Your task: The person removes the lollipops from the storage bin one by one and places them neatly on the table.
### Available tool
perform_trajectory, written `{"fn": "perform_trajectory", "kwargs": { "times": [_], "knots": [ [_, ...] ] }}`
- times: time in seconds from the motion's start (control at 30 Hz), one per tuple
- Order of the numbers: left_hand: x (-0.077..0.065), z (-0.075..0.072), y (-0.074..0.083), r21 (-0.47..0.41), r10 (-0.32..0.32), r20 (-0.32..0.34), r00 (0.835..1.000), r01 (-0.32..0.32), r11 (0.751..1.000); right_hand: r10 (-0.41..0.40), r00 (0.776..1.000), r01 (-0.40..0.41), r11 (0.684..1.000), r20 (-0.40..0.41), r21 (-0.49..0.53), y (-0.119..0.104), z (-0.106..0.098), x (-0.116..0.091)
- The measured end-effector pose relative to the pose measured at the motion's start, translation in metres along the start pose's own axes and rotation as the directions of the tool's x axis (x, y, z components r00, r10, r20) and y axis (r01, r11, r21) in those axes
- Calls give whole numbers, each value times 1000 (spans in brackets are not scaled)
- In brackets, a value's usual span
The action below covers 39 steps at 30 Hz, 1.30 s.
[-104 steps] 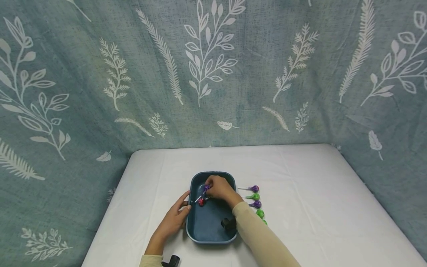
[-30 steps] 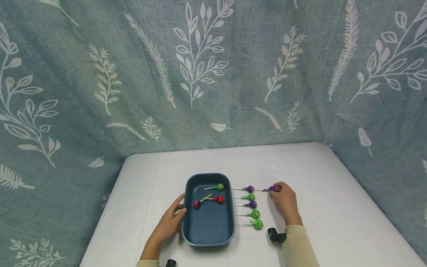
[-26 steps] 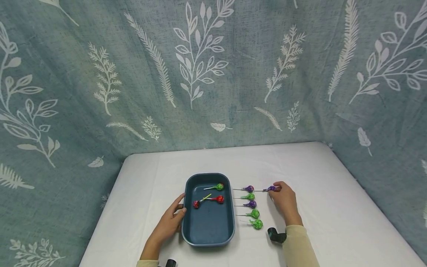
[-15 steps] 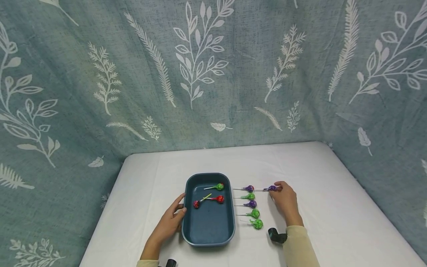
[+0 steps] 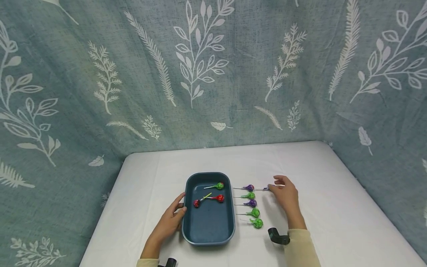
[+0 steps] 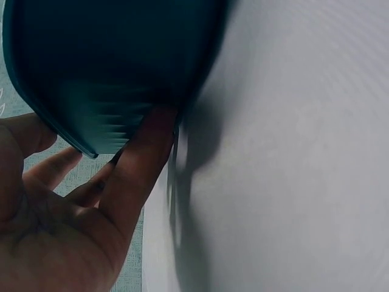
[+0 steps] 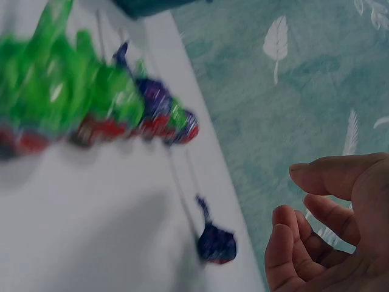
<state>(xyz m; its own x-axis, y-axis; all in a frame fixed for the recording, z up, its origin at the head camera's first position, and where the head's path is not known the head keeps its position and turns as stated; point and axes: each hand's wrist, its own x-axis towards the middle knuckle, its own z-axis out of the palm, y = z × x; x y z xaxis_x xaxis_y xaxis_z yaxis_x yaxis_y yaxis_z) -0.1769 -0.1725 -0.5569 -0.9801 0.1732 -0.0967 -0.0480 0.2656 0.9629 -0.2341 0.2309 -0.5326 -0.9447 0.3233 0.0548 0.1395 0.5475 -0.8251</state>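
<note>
My left hand [image 5: 170,222] rests against the left wall of a dark blue tray [image 5: 208,230]. In the left wrist view its fairly straight fingers [image 6: 137,173] touch the tray's outer side [image 6: 115,73]. Over on the right, my right hand [image 5: 287,194] hovers above a purple lollipop [image 5: 265,189], covering its candy end in the head view. The right wrist view shows that lollipop [image 7: 217,243] lying on the table, apart from the loosely bent fingers [image 7: 322,176]. Nothing is between finger and thumb there.
A column of green lollipops [image 5: 257,223] and purple lollipops [image 5: 252,203] lies right of the tray, sticks pointing left. Inside the tray are a green lollipop [image 5: 219,185] and two red ones [image 5: 219,198]. White cloth covers the table [image 5: 317,207]; a patterned curtain [image 5: 247,81] hangs behind.
Earlier the right hand carried a purple lollipop out of the tray and set it at the right end of the top row. Now it has let go and lifted slightly. The left hand stays put.
</note>
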Motion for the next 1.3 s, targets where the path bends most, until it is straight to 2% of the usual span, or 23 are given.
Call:
{"fn": "perform_trajectory", "kwargs": {
  "times": [0.27, 0.47, 0.63, 0.77, 0.83, 1.0, 1.17, 1.3],
  "knots": [
    [0, -1, 1, -2, 3, -5, 1000, -3, 1000, -141, 987, 135, 988, 79, 77, -48, 11, -16],
    [1, -1, 0, -1, 0, 0, 1000, 0, 1000, -264, 946, 238, 959, 188, 153, -84, 29, -30],
    [4, -2, -1, 9, 9, 15, 1000, -9, 1000, -306, 920, 270, 948, 246, 169, -106, 49, -37],
    [5, -3, -1, 9, 10, 22, 1000, -11, 1000, -301, 903, 266, 952, 306, 153, -119, 67, -43],
    [4, -3, -2, 4, 7, 22, 1000, -7, 1000, -303, 886, 269, 953, 351, 142, -124, 76, -46],
    [2, -3, -1, -1, 9, 16, 1000, -9, 1000, -254, 858, 256, 965, 447, 57, -132, 100, -51],
    [2, -3, -4, 5, 20, 30, 999, -20, 1000, -170, 854, 231, 971, 492, -66, -131, 116, -50],
    [2, -3, -4, -1, 20, 32, 999, -20, 1000, -128, 861, 208, 972, 492, -112, -129, 124, -49]
  ]
}}
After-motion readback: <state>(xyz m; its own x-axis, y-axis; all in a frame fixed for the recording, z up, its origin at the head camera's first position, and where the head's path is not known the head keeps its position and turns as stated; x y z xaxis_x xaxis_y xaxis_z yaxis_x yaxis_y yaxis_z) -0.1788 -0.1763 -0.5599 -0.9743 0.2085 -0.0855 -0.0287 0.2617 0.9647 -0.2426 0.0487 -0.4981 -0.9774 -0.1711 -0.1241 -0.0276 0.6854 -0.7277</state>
